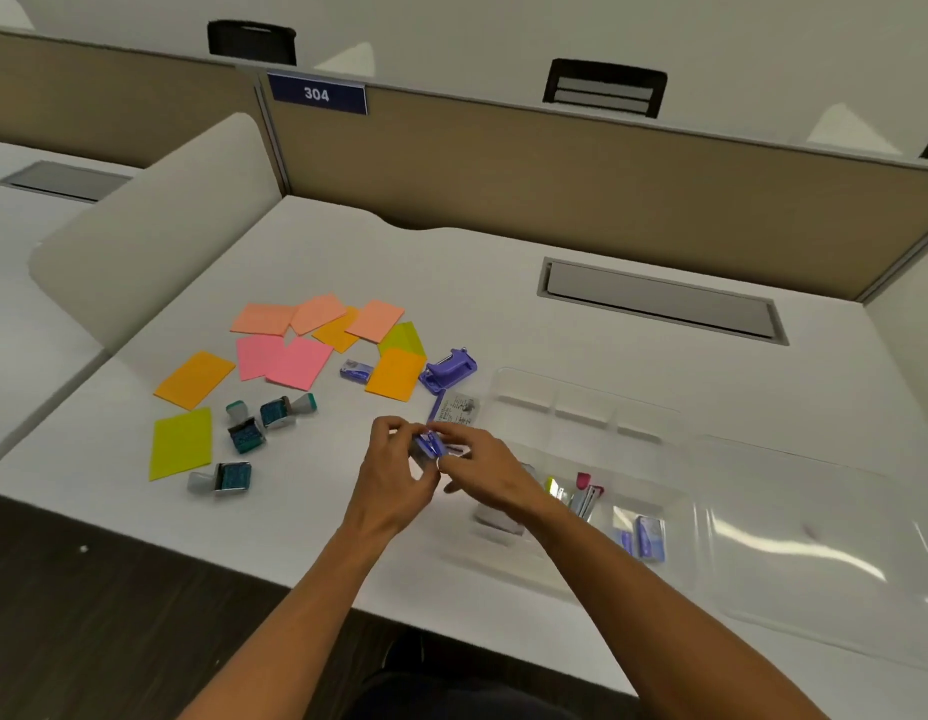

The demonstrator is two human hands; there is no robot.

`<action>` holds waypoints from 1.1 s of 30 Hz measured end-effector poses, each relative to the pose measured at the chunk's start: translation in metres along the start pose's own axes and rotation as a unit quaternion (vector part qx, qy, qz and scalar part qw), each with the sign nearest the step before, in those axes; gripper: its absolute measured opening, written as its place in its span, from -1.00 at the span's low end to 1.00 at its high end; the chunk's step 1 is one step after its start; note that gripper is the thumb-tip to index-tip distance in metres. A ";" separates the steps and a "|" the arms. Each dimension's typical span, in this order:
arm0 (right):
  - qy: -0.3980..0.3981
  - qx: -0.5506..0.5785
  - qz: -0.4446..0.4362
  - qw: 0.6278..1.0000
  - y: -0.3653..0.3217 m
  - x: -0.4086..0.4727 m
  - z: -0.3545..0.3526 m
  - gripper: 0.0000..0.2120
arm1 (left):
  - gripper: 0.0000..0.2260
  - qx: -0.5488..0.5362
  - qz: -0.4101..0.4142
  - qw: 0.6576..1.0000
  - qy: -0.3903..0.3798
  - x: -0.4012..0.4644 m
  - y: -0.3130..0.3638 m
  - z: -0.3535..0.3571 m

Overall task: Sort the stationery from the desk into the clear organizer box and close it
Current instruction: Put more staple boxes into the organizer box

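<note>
Both hands meet above the counter (477,283), just left of the clear organizer box (597,444). The left hand (394,475) and the right hand (482,472) pinch one small purple item (429,444) between their fingertips, both closed on it. It is probably a mini stapler or staple box; the fingers hide too much of it to tell. The two-handed grip suggests it is being adjusted or closed before storage. Its long axis appears to run from near-right to far-left.

The organizer box lies open. Its clear lid (815,537) is folded flat to the right, which leaves every compartment accessible. The near compartments hold small staplers (581,493) and purple staple boxes (649,535). The far compartments appear empty.

Left of the organizer box, four teal stamps (254,433) lie tipped over in a loose group. Beyond the hands, a printed card (454,406) and a purple hole punch (447,370) lie just left of the box's far corner. Another staple box (356,370) sits further left. Coloured sticky notes (295,356) are spread flat farthest left and back, unsorted.
</note>
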State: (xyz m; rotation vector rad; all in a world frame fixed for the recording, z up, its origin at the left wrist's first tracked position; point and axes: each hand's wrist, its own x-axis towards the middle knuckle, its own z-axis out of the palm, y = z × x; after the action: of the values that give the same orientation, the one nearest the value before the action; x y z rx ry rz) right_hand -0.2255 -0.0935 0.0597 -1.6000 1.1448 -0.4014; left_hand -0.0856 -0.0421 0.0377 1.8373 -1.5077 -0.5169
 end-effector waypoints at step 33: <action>0.298 -0.054 0.174 0.937 0.130 -0.152 -0.139 -0.41 | -0.54 -0.022 0.146 0.949 -0.278 -0.023 0.141 0.141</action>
State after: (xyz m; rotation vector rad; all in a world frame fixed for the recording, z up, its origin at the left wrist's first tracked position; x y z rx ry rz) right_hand -0.4629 -0.0401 0.0398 -1.3586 1.9059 -0.6187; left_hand -0.2847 -0.0682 0.0406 1.4562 -2.0757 -0.9651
